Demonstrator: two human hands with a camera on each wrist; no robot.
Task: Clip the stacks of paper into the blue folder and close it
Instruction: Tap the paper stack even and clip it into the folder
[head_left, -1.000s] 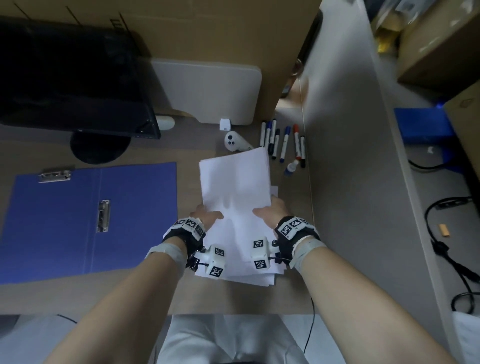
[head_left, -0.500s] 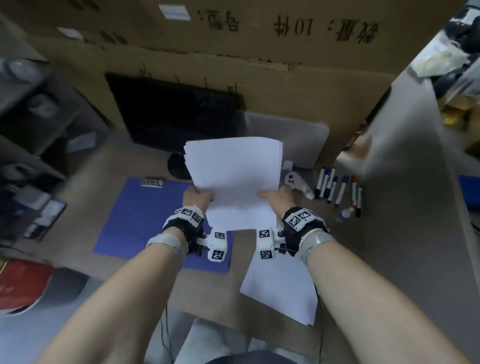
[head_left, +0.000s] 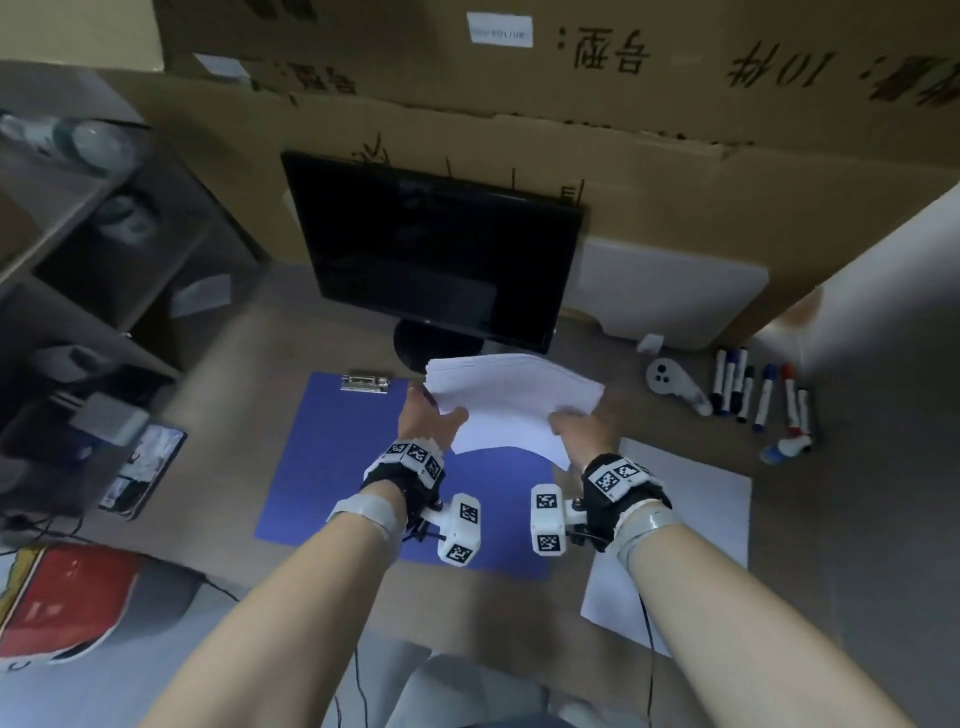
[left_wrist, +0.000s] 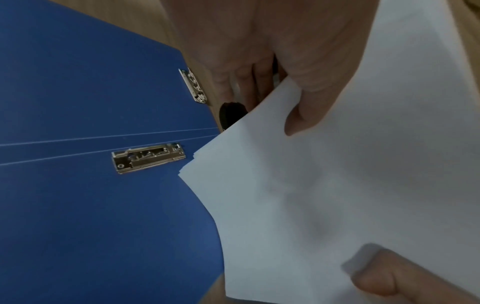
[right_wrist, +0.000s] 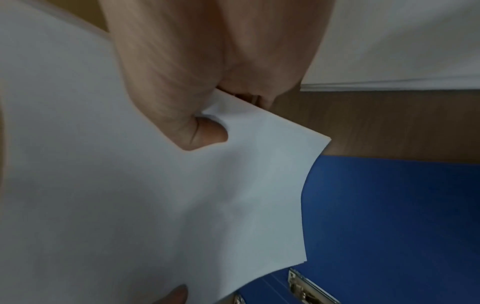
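Note:
I hold a stack of white paper (head_left: 511, 402) in the air over the open blue folder (head_left: 332, 467) on the desk. My left hand (head_left: 428, 418) grips the stack's left edge, thumb on top, fingers underneath (left_wrist: 306, 86). My right hand (head_left: 579, 431) grips its right edge the same way (right_wrist: 197, 123). The sheets sag between the two hands. The folder (left_wrist: 91, 205) lies flat with a metal clip (left_wrist: 148, 157) on its spine and another clip (head_left: 364, 383) at its far edge. A second stack of paper (head_left: 691, 530) lies on the desk right of the folder.
A black monitor (head_left: 436, 260) stands behind the folder. Several markers (head_left: 758, 395) and a white controller (head_left: 670, 382) lie at the right rear. Cardboard boxes (head_left: 571, 78) fill the back, shelves (head_left: 78, 234) stand at the left, and a grey partition (head_left: 893, 312) bounds the right.
Both hands lifted the paper stack off the pile on the right and carried it left, over the blue folder. The stack has tipped flatter. My head view shifted left and up.

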